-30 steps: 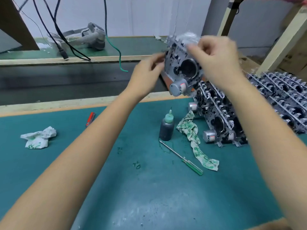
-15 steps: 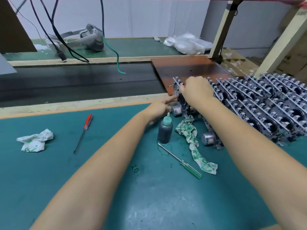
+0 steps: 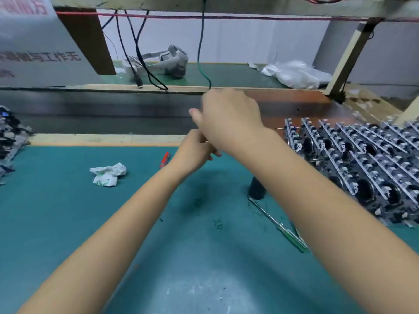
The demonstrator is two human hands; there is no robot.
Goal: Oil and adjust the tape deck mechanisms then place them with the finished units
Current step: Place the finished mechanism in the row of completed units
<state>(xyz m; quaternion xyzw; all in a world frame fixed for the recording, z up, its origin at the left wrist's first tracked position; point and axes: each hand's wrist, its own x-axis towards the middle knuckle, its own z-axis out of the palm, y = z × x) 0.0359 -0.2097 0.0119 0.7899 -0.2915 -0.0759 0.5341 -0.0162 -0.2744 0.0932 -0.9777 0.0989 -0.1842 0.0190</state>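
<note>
Rows of metal tape deck mechanisms (image 3: 362, 168) stand packed together on the right of the green mat (image 3: 68, 223). More mechanisms (image 3: 9, 141) lie at the far left edge. My right hand (image 3: 226, 118) is in the air over the mat's back edge, seen from its back, with nothing visible in it. My left hand (image 3: 195, 150) hovers just below it, fingers loosely curled and holding nothing. The dark oil bottle (image 3: 257, 189) stands half hidden behind my right forearm. A green-handled screwdriver (image 3: 285, 230) lies beside it.
A red-handled screwdriver (image 3: 165, 159) and a crumpled cloth (image 3: 108, 175) lie on the mat to the left. Behind run a dark belt (image 3: 90, 109) and a brown board (image 3: 294, 103). A headset (image 3: 174, 61), hanging cables (image 3: 136, 53) and a plastic bag (image 3: 297, 74) are on the far shelf.
The mechanism held up in both hands went down among the units on the right. Both hands let go and moved left and up. My view swung left.
</note>
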